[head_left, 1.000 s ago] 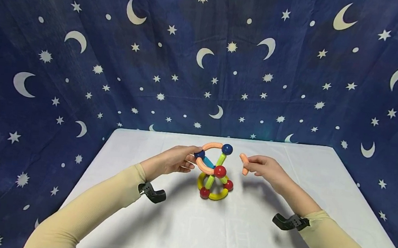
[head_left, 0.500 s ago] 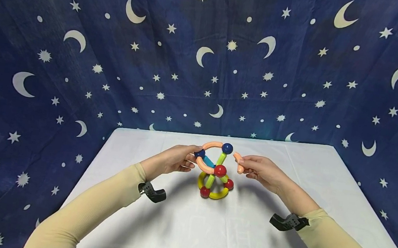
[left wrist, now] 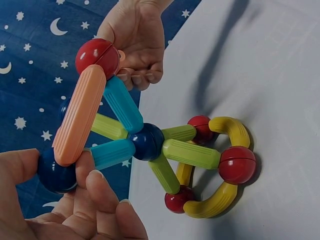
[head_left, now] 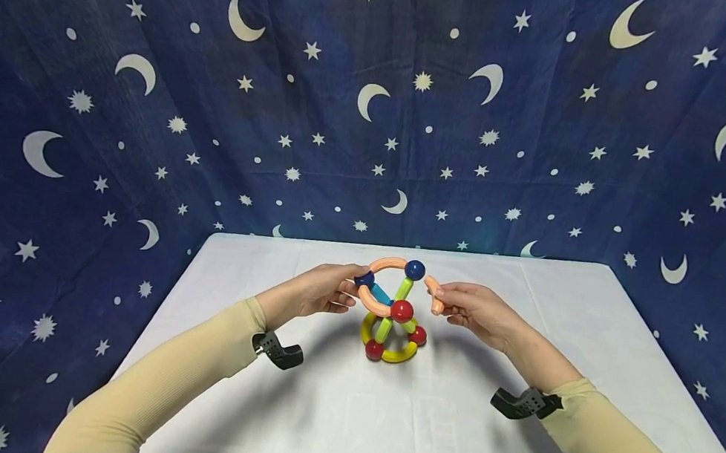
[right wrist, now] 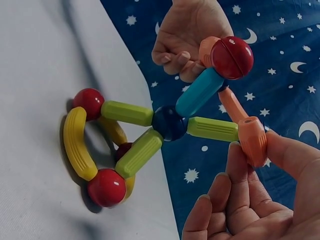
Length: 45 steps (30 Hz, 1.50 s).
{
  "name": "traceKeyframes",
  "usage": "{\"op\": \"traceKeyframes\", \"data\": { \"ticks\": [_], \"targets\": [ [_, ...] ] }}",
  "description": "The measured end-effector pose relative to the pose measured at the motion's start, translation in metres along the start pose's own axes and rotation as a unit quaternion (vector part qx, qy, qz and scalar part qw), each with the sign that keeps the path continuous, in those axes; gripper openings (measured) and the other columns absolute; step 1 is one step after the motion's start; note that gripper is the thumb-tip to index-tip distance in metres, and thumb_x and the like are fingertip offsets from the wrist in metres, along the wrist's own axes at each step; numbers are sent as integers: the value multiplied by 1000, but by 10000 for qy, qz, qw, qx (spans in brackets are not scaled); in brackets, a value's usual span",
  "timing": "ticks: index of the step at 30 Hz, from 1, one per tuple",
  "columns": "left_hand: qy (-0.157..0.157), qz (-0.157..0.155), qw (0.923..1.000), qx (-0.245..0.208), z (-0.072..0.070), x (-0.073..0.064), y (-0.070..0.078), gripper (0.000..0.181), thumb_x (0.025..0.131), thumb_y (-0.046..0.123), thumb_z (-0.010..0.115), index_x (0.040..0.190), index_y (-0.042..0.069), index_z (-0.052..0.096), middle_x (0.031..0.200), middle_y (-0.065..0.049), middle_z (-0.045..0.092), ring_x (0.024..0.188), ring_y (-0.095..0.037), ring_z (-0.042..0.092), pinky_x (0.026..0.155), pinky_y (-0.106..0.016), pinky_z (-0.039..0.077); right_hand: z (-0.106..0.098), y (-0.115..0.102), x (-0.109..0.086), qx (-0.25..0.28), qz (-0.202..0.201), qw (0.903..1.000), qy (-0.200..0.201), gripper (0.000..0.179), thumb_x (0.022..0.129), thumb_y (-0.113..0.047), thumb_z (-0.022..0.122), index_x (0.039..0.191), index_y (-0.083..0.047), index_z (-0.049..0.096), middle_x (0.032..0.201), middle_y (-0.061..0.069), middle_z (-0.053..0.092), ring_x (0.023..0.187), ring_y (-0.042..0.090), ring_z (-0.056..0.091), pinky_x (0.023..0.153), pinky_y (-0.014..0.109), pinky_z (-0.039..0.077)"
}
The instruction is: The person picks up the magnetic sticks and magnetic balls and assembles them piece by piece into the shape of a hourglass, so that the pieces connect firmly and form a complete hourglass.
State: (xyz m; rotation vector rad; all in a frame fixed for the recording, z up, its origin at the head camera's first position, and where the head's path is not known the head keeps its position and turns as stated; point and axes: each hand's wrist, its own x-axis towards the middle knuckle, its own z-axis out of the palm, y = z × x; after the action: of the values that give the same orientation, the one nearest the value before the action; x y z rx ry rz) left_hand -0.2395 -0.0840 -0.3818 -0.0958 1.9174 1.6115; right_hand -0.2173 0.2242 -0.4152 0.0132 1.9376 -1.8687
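Note:
A magnetic ball-and-stick toy stands on the white cloth. Its base is a ring of yellow curved sticks (left wrist: 212,204) and red balls (left wrist: 237,165). Green sticks (right wrist: 127,113) lean up to a central dark blue ball (left wrist: 146,141). Above it, green and light blue sticks carry an upper arc of peach curved sticks (head_left: 388,264), a red ball (head_left: 402,311) and dark blue balls (head_left: 415,270). My left hand (head_left: 318,290) pinches the upper-left blue ball (left wrist: 54,172). My right hand (head_left: 477,310) pinches a loose peach curved stick (right wrist: 252,142), just right of the arc's gap.
White cloth (head_left: 340,426) covers the table around the toy. A dark blue curtain (head_left: 323,102) with moons and stars hangs behind and at both sides. Black wrist mounts (head_left: 281,352) sit on both forearms.
My right hand has moved left with the peach stick, closer to the toy, and the stick has tilted. It hardly shifts in the last half second. My left hand stays in place.

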Motion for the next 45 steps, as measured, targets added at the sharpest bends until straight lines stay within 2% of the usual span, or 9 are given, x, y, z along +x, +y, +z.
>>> {"op": "traceKeyframes", "data": {
  "ticks": [10, 18, 20, 26, 29, 34, 45],
  "targets": [
    [7, 12, 10000, -6, 0, 1, -1, 40, 98, 43, 65, 119, 9, 65, 83, 0, 67, 69, -13, 61, 72, -29, 54, 2, -2, 2, 144, 38, 9999, -9, 35, 98, -26, 71, 119, 1, 63, 86, 2, 71, 82, 16, 61, 73, 26, 53],
    [45, -47, 10000, 21, 0, 2, 0, 41, 98, 43, 65, 120, 9, 65, 83, 0, 67, 70, -13, 61, 71, -28, 54, -1, -1, -1, 214, -109, 9993, -274, 32, 102, -24, 64, 122, 1, 66, 87, 0, 72, 83, 14, 61, 76, 28, 50],
    [36, -39, 10000, 32, 0, 2, 0, 41, 98, 44, 65, 120, 9, 65, 83, 0, 67, 70, -13, 61, 71, -28, 54, 0, -1, -1, 255, -65, 9993, -269, 28, 101, -23, 65, 119, -2, 70, 87, 1, 72, 84, 16, 61, 77, 29, 50],
    [27, -41, 10000, 26, -1, 2, 0, 41, 98, 44, 65, 119, 9, 65, 83, 1, 66, 70, -13, 61, 71, -28, 54, 2, -2, -1, 304, 39, 9990, -313, 32, 98, -25, 70, 120, -3, 72, 89, 1, 73, 87, 18, 61, 78, 30, 51],
    [30, -45, 10000, 9, 0, 2, 0, 41, 98, 44, 64, 119, 9, 65, 82, 1, 66, 70, -13, 61, 71, -28, 54, 4, -2, -1, 368, 50, 9987, -355, 27, 97, -25, 70, 115, -5, 72, 88, 1, 73, 86, 17, 61, 77, 29, 51],
    [14, -46, 10000, -11, 0, 2, 0, 40, 98, 43, 65, 118, 9, 65, 81, 1, 66, 70, -12, 61, 72, -28, 54, 7, -2, -2, 451, 38, 9980, -452, 18, 99, -24, 68, 107, -7, 71, 87, 1, 71, 83, 16, 61, 75, 28, 51],
    [-11, -38, 10000, -5, -1, 2, 0, 39, 98, 43, 64, 117, 10, 66, 82, 1, 66, 70, -12, 61, 79, -31, 54, 15, -5, -2, 642, 118, 9969, -440, 24, 99, -24, 69, 110, -3, 66, 89, 2, 71, 83, 18, 60, 77, 28, 51]
  ]
}}
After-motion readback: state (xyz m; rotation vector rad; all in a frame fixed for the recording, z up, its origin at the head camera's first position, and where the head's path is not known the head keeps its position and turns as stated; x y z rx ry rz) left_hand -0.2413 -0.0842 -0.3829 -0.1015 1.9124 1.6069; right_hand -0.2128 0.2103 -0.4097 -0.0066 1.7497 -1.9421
